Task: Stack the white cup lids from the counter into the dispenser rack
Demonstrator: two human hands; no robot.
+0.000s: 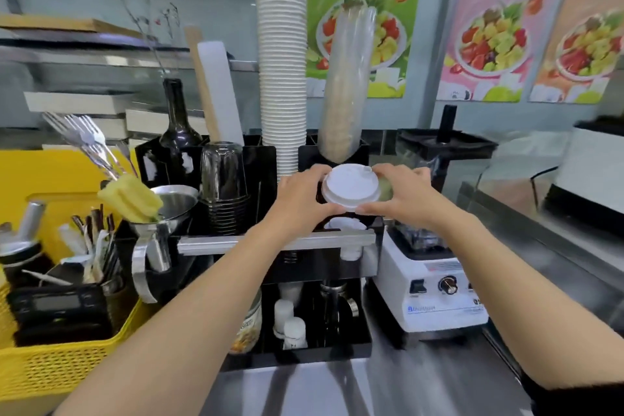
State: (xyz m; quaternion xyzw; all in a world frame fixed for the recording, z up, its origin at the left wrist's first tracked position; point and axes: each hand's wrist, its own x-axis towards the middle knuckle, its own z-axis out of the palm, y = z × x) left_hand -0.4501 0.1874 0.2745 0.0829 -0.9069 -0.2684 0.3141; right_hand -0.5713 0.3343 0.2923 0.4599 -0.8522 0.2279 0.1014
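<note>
Both forearms reach far over the table, left hand (301, 194) & right hand (403, 195) pinching white lids (351, 188) at opp. rims above the black rack (351, 226) slot; keep level, center, then lower.

Under my outstretched fingers runs the steel counter (388, 382). Straight below my fingers the black dispenser rack (314, 353) stands on it. Below and to the right of my right fingers sits the white blender base (435, 294). Far left of my left fingers rests a yellow basket (60, 371).
</note>
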